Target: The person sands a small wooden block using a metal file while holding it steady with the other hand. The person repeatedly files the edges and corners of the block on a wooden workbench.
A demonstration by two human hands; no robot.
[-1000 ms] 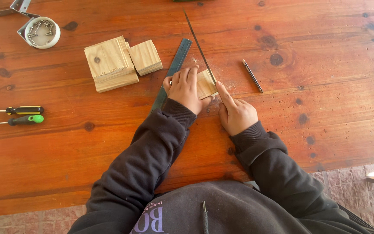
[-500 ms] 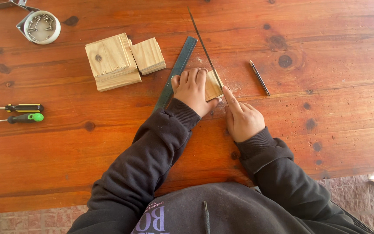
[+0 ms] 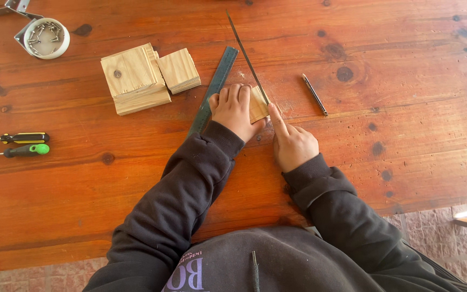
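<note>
My left hand [image 3: 235,111] presses down on a small pale wood block [image 3: 258,104] on the red-brown wooden table [image 3: 136,178]. My right hand [image 3: 293,141] grips a thin saw blade [image 3: 247,57], index finger stretched along it. The blade runs away from me and lies against the block's right edge. A dark metal ruler [image 3: 216,86] lies slanted just left of my left hand, partly under my wrist. Fine sawdust speckles the table around the block.
Stacked pale wood blocks [image 3: 136,78] sit at upper left, a smaller square one [image 3: 179,70] beside them. A pencil [image 3: 314,94] lies to the right. A round tin of screws [image 3: 46,38] and a metal bracket [image 3: 1,7] are far left, with two screwdrivers [image 3: 22,144].
Both hands and the block sit in much the same place. The blade has slid slightly along the block's right edge, with my right hand shifting a little toward me.
</note>
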